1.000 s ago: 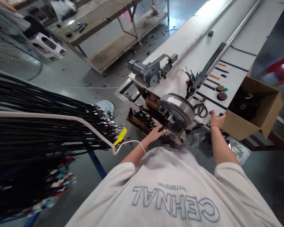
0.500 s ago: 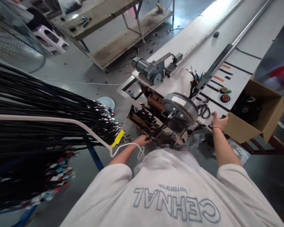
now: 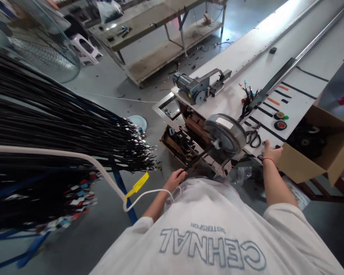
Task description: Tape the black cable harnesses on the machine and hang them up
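My left hand (image 3: 177, 178) is closed around the lower end of a black cable (image 3: 196, 160). From there the cable slants up to the hub of a grey wheel-shaped device (image 3: 224, 131) at the near end of the long table. On the front edge of that table rests my right hand (image 3: 272, 152), thumb and fingers apart. Its thumb is beside a small round knob-like part. Black-handled scissors (image 3: 253, 138) lie just left of it. Behind the wheel, a bundle of black wires (image 3: 249, 100) with coloured ends lies along a dark channel.
An open cardboard box (image 3: 309, 162) of black parts stands right of the long table (image 3: 301, 103). A small motor (image 3: 186, 84) sits at its left end. Many black cables (image 3: 103, 126) hang at left, near a white cord (image 3: 149, 193) with a yellow tag. A fan (image 3: 46, 46) stands behind.
The view has shifted left, so most things sit further right. My left hand still grips the cable, which looks straighter. My right hand stays at the table edge.
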`<state>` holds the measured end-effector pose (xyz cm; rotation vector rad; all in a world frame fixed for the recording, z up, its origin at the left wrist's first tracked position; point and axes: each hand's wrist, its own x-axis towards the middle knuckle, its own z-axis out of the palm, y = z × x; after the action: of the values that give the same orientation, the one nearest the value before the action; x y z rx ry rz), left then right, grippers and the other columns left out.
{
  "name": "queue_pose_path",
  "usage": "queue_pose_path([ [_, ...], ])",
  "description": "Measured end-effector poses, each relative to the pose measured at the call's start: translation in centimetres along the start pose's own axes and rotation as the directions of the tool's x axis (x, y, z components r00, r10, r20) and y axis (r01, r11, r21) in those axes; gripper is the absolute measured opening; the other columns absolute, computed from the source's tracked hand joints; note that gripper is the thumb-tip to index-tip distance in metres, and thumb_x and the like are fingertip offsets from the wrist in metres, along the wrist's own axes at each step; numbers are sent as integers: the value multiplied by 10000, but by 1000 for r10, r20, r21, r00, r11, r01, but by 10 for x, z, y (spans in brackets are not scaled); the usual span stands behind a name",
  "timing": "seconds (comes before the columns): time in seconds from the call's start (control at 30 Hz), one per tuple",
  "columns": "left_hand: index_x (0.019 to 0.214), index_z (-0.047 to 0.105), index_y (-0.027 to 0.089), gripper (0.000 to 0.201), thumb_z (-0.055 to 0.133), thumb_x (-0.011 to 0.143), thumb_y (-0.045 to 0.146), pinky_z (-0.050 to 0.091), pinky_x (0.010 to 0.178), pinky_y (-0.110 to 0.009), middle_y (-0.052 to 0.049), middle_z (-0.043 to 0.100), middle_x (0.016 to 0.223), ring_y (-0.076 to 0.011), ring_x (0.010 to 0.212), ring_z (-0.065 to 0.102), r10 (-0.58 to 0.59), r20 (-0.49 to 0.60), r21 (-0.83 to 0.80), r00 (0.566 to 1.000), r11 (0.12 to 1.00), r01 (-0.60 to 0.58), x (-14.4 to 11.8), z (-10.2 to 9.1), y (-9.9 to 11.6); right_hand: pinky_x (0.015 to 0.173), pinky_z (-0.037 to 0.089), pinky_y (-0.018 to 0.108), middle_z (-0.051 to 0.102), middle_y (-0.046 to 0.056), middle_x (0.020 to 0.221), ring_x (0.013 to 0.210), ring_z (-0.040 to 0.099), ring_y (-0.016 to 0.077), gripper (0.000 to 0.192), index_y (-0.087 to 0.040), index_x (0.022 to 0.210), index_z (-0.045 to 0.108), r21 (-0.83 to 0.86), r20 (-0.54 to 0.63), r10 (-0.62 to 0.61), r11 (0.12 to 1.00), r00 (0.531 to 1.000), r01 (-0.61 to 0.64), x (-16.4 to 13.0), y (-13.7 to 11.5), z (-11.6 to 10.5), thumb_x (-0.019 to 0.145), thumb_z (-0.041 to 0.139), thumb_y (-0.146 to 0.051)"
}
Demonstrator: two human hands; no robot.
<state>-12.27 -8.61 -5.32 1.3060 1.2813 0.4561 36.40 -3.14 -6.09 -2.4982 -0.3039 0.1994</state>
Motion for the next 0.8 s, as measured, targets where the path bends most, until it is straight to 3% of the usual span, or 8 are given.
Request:
queue_pose_path([
  [0.53, 870, 618, 155, 436, 451, 884, 557, 414, 656, -249, 7, 525, 648, -132, 637, 483, 171, 21, -5, 985, 985, -171, 50, 34, 37, 978, 410, 514, 546, 229, 1262, 1169, 528, 374, 747, -127, 1263, 441, 10, 18, 23, 1000, 1000, -23, -1, -1, 0, 725, 692, -580],
  [0.8, 840, 630, 159, 360, 453, 907, 465, 439, 722, -251, -24, 627, 757, -151, 722, 551, 228, 80, 211, 970, 947, -240, 73, 42, 63, 991, 397, 514, 520, 249, 1303, 1184, 518, 381, 815, -96, 1329, 424, -11, 15, -6, 1000, 1000, 6, 0, 3, 2, 749, 648, -624],
])
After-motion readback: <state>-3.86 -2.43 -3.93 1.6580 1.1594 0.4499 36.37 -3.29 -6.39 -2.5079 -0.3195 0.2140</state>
